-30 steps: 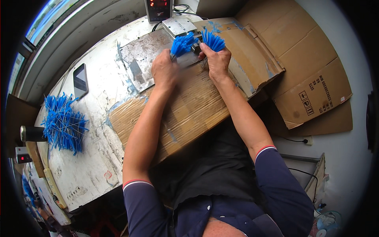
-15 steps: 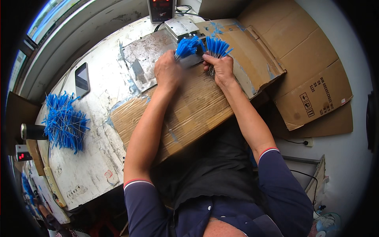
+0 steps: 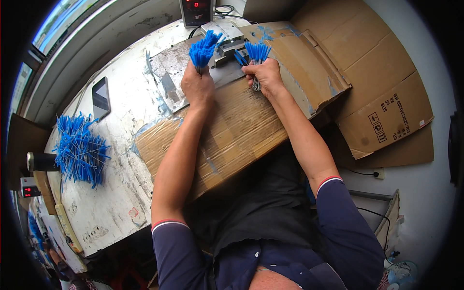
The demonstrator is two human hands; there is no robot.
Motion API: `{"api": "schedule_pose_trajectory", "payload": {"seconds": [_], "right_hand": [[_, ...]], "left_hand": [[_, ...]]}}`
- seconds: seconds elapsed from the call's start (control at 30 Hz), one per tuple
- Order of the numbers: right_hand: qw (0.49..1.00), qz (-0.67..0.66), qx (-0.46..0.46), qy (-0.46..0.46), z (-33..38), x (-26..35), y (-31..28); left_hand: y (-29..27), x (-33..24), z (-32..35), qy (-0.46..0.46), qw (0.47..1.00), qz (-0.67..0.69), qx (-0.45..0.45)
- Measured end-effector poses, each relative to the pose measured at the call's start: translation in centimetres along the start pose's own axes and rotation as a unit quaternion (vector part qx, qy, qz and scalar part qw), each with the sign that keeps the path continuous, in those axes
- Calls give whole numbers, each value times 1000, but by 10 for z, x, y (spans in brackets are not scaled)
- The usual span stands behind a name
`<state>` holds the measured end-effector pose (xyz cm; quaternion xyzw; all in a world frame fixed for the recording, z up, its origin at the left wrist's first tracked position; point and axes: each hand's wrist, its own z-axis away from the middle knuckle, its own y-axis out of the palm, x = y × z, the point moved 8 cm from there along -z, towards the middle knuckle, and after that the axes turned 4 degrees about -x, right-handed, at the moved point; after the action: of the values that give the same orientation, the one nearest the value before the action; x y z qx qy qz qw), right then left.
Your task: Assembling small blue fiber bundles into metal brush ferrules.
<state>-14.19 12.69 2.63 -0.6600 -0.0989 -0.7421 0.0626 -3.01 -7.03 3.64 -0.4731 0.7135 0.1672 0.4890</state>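
Observation:
My left hand (image 3: 198, 88) is closed around a thick bundle of thin wire brushes (image 3: 204, 47) with blue heads pointing up and away from me. In my right hand (image 3: 268, 77) is a second bundle of blue brushes (image 3: 257, 51), its heads fanned out on top and its wire ends sticking out below the fingers. A couple of its brushes tilt off to the left. Between the two bundles, a little farther off, sits a metal fixture (image 3: 230, 50) on a worn metal plate (image 3: 175, 63). A flattened cardboard sheet (image 3: 232, 130) lies under my forearms.
To the left on the white worktable (image 3: 121, 193) lies a loose pile of blue brushes (image 3: 81, 151). Near it are a phone (image 3: 100, 98) and a dark cylinder (image 3: 42, 162). A digital display box (image 3: 197, 13) stands at the back. Large cardboard (image 3: 382, 72) leans at the right.
My left hand and its bundle have moved left, away from the right bundle, and the heads now point more upright. My right hand has shifted slightly left. The metal fixture shows more fully.

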Motion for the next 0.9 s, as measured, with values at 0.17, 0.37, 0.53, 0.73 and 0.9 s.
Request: {"api": "schedule_pose_trajectory", "payload": {"seconds": [0.17, 0.37, 0.53, 0.73, 0.9], "right_hand": [[1000, 10, -23, -6, -3, -2, 4], [999, -4, -32, -2, -2, -7, 5], [997, -62, -37, 11, 3, -14, -2], [974, -192, -83, -81, 19, -1, -7], [978, -169, -81, -90, 18, 4, -12]], "left_hand": [[1, 0, 0, 4, 1000, -21, 11], [-2, -6, 0, 65, 996, -61, -21], [8, -13, 4, 84, 993, -69, 34], [16, -17, 8, 104, 979, -152, 91], [22, -22, 12, 109, 972, -187, 95]]}}
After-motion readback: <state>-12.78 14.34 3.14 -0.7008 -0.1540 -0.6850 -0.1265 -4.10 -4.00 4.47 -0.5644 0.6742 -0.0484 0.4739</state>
